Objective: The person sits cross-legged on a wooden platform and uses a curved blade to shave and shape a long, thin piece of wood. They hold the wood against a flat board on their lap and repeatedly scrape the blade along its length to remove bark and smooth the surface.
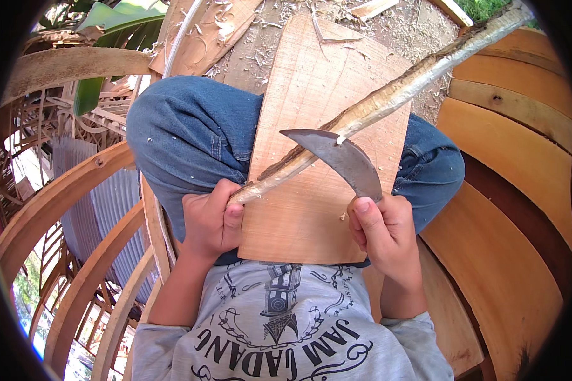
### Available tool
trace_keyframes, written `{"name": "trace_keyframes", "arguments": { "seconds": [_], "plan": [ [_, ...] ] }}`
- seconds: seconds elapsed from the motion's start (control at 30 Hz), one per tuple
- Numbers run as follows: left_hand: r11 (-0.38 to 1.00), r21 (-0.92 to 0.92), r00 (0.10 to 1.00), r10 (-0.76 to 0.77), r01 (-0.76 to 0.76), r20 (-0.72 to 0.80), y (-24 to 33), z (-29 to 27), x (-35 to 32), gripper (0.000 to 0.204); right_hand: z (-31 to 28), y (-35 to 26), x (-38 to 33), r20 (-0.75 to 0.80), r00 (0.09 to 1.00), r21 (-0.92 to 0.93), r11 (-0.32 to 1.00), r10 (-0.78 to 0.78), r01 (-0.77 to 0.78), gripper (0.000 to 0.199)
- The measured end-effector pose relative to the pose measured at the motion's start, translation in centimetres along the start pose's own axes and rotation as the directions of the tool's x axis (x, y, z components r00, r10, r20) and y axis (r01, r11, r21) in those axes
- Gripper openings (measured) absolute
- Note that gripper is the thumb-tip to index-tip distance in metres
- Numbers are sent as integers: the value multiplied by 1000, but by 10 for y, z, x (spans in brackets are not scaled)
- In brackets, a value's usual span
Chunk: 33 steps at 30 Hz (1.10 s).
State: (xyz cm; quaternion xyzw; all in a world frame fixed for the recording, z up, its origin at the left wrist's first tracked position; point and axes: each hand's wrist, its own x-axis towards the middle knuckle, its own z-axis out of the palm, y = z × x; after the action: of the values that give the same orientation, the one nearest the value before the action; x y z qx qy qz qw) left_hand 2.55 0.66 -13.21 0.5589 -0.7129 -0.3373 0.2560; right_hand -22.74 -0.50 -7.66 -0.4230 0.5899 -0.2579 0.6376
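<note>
My left hand point(213, 218) is closed round the near end of a long, rough wooden stick point(388, 98) that slants up to the far right. The stick has pale shaved faces and strips of dark bark. In my right hand point(388, 235) is a curved knife point(346, 159) like a sickle, its handle hidden in my fist. Its dark blade lies across the stick, tip to the left, with a small pale chip at the contact. Under both, a flat wooden board point(299, 222) rests on my lap, dotted with small shavings.
Curved wooden ribs point(70, 206) rise on the left, with corrugated sheets point(111, 209) behind them. Wide curved planks point(489, 247) form a wall on the right. Wood shavings point(235, 32) litter the planks ahead. A large green leaf point(124, 16) hangs at the upper left.
</note>
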Motion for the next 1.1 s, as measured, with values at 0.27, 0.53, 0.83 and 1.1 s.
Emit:
{"name": "trace_keyframes", "arguments": {
  "seconds": [0.27, 0.53, 0.83, 1.1],
  "plan": [
    [999, -45, 1000, 0, 0, -13, 3, 1, 5, 37, 5, 17, 11, -285, 904, -243, 936, -319, 254, 32],
    [1000, -22, 1000, 9, -9, -14, 3, 0, 5, 38, 8, -1, 12, 61, 969, -186, 951, -239, 246, 30],
    [999, -47, 999, 0, -2, -42, 2, 0, 7, 38, 28, -7, 11, 78, 952, 9, 955, -295, 295, 22],
    [1000, -20, 1000, -1, 1, 21, 2, -1, 5, 37, 23, 4, 8, 88, 991, -13, 995, -99, 100, 25]
  ]
}}
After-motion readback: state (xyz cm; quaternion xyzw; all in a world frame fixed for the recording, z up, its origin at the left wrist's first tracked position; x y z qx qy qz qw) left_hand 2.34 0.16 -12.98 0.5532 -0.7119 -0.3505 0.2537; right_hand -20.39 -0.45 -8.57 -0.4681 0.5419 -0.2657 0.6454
